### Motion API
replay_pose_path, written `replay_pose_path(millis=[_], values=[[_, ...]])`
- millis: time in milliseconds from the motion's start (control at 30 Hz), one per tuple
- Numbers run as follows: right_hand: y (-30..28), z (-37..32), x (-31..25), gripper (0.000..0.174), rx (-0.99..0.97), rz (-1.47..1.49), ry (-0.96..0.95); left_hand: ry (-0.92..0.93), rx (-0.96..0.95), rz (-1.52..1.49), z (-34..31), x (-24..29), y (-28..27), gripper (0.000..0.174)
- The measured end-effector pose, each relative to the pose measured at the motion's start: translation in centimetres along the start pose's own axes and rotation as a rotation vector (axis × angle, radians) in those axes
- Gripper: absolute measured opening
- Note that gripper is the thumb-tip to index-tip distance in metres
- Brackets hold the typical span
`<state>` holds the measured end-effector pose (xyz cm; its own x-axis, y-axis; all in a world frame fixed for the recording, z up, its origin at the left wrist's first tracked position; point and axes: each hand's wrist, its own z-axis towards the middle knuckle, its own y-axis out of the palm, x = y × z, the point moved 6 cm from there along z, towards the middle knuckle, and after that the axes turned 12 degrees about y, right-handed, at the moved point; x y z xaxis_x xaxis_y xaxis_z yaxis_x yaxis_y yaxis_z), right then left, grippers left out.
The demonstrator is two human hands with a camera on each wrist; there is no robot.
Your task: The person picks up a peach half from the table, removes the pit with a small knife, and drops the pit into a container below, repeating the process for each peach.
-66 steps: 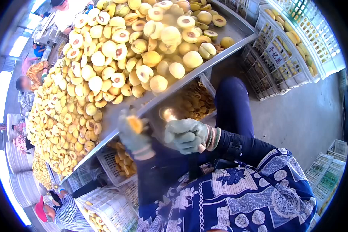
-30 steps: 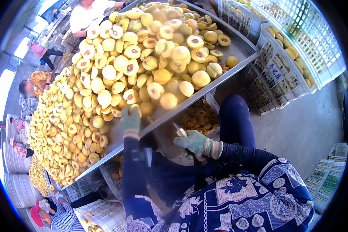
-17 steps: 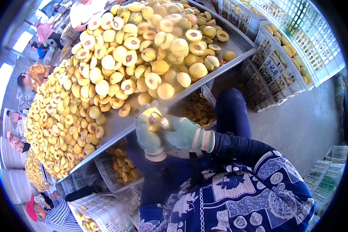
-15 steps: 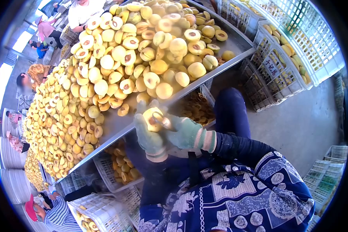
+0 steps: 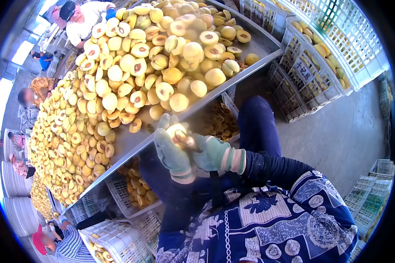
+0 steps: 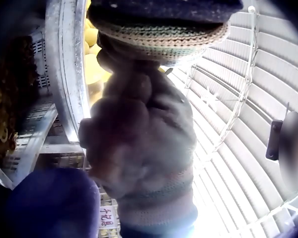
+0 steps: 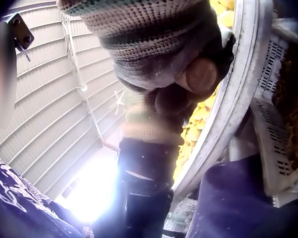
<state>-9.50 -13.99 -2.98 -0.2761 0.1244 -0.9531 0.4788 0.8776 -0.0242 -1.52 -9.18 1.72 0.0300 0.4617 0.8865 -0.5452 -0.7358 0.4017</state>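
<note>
In the head view, my gloved left hand [image 5: 173,151] holds a yellow peach half [image 5: 176,130], cut side up, just in front of the metal tray rim. My gloved right hand [image 5: 211,153] meets it from the right and grips a pitting knife [image 5: 189,142], its working end at the reddish middle of the fruit. The right wrist view shows the round wooden end of the handle [image 7: 201,77] sticking out of the fist. In the left wrist view the gloved hands [image 6: 134,129] overlap and are dark; the peach is hidden there.
A metal tray [image 5: 254,65] heaped with peach halves [image 5: 114,72] lies ahead. Beneath its edge are a crate of scraps [image 5: 219,118] and a crate of peach pieces [image 5: 138,188]. Stacked white crates [image 5: 311,79] stand at the right. Other people [image 5: 81,22] are along the far left.
Earlier the left hand reached to the pile at the tray edge, apart from the right. It came back with a peach half, and both hands met. The metal loop seen in the fruit has since turned.
</note>
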Motion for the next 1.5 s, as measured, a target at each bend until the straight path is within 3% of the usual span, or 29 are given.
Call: replay_pose_path(millis=[67, 167, 300, 367, 500, 567, 600, 667, 700, 733, 767, 800, 833, 900, 933, 967, 1033, 1067, 1133, 1200, 1300, 1500], values=[[-0.8, -2.1, -3.2, 0.032, -0.070, -0.210, 0.082, -0.018, 0.008, 0.014, -0.2, -0.2, -0.2, 0.061], [-1.1, -3.0, -4.3, 0.030, -0.217, -0.075, 0.253, 0.007, -0.013, 0.079, -0.3, -0.7, -0.8, 0.059], [-0.9, -1.9, -3.1, 0.031, -0.163, -0.282, 0.319, 0.103, 0.019, 0.186, -0.7, -0.5, -1.0, 0.055], [-1.0, -1.5, -3.1, 0.032, -0.111, -0.406, 0.251, 0.103, 0.023, 0.189, -0.7, -0.5, -1.1, 0.054], [-0.5, -0.3, -0.6, 0.034, -0.075, -0.364, 0.207, -0.050, 0.025, -0.086, -0.4, -0.8, -0.9, 0.053], [-0.6, -0.3, -1.4, 0.033, 0.010, -0.309, -0.073, -0.218, 0.044, -0.294, -0.2, -1.2, -0.8, 0.056], [-0.5, -0.4, -1.4, 0.033, 0.008, -0.308, -0.071, -0.221, -0.020, -0.197, 0.0, -1.2, -0.9, 0.056], [-0.8, -0.6, -0.9, 0.029, -0.005, -0.021, 0.047, -0.218, -0.048, -0.149, 0.0, -1.3, -0.9, 0.055], [-1.0, -0.4, -0.8, 0.029, -0.002, -0.021, 0.047, -0.211, -0.079, -0.103, 0.1, -1.4, -0.8, 0.054], [-0.9, -0.1, -0.1, 0.028, -0.098, 0.232, 0.155, -0.101, -0.171, -0.065, 0.1, -1.1, -1.0, 0.050], [-0.6, -0.2, 0.6, 0.026, -0.196, 0.490, 0.266, -0.107, -0.171, -0.063, -0.1, -1.6, -1.5, 0.050], [-1.6, -0.4, -0.1, 0.030, -0.127, 0.221, 0.279, -0.062, -0.255, 0.062, -0.2, -1.6, -1.5, 0.049], [-2.1, -0.2, -0.1, 0.030, -0.126, 0.223, 0.280, -0.013, -0.339, 0.184, -0.3, -1.6, -1.3, 0.047], [-3.5, 0.3, -1.6, 0.032, 0.066, -0.354, 0.052, -0.020, -0.311, 0.281, -0.6, -1.5, -1.7, 0.044], [-3.7, 0.6, -2.0, 0.032, 0.108, -0.493, -0.095, -0.064, -0.355, 0.310, -0.4, -1.5, -2.0, 0.043], [-3.8, 0.8, -1.9, 0.032, 0.107, -0.493, -0.096, -0.107, -0.398, 0.340, -0.3, -1.5, -2.3, 0.042], [-4.0, 1.2, -2.1, 0.031, 0.158, -0.582, -0.051, -0.303, -0.205, -0.257, 0.0, -2.3, -2.8, 0.044], [-4.0, 0.9, -2.4, 0.031, 0.159, -0.583, -0.054, -0.248, -0.195, -0.276, 0.2, -2.0, -3.0, 0.045], [-4.3, -0.7, -2.9, 0.034, 0.150, -0.366, 0.127, -0.193, -0.181, -0.298, 0.4, -1.1, -2.3, 0.047], [-3.5, -1.6, -2.9, 0.035, 0.120, -0.337, 0.142, -0.186, -0.306, -0.497, 0.2, -0.1, -0.5, 0.048], [-2.5, -1.9, -2.2, 0.038, 0.097, -0.255, 0.137, -0.298, -0.175, -0.455, 0.1, -1.5, -0.5, 0.050], [-1.9, -2.3, -2.3, 0.034, 0.107, -0.182, 0.138, -0.182, 0.044, -0.298, -0.3, -1.7, 0.1, 0.050]])
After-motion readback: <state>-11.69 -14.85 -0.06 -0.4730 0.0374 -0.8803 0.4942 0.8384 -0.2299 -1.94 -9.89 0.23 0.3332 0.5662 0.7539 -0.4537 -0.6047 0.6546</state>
